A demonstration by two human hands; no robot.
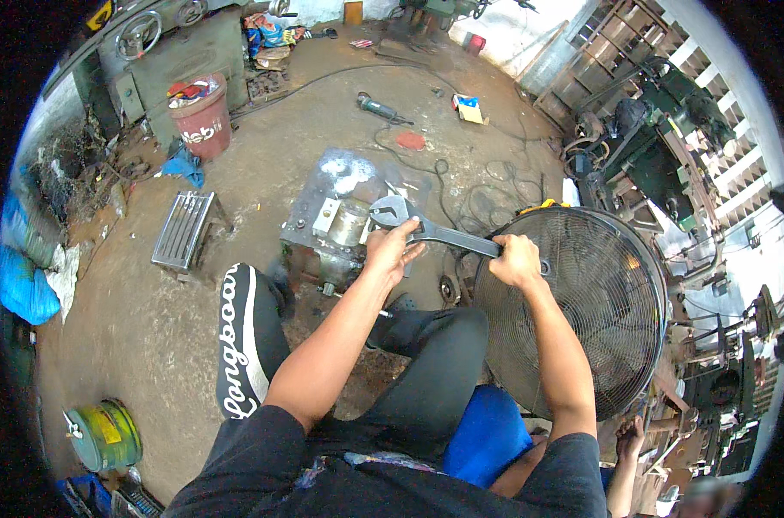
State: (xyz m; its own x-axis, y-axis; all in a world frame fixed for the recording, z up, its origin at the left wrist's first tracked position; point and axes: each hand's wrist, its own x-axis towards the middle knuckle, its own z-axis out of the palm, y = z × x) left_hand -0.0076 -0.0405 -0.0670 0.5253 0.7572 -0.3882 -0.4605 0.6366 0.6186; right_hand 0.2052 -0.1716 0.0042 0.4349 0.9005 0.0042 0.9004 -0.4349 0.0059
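A large grey adjustable wrench lies crosswise in front of me, its jaw end to the left. My right hand is wrapped round the end of its handle. Close behind the jaw, my left hand grips the wrench with thumb and fingers. Below the jaw stands a metal work block with a shiny cylindrical part on top. The wrench head overlaps the right side of this cylinder in view; whether the jaw touches it I cannot tell.
A big round fan stands close by my right arm. Left are a slatted metal stool and a red bucket. An angle grinder and cables lie on the floor ahead. Another person's hand shows at lower right.
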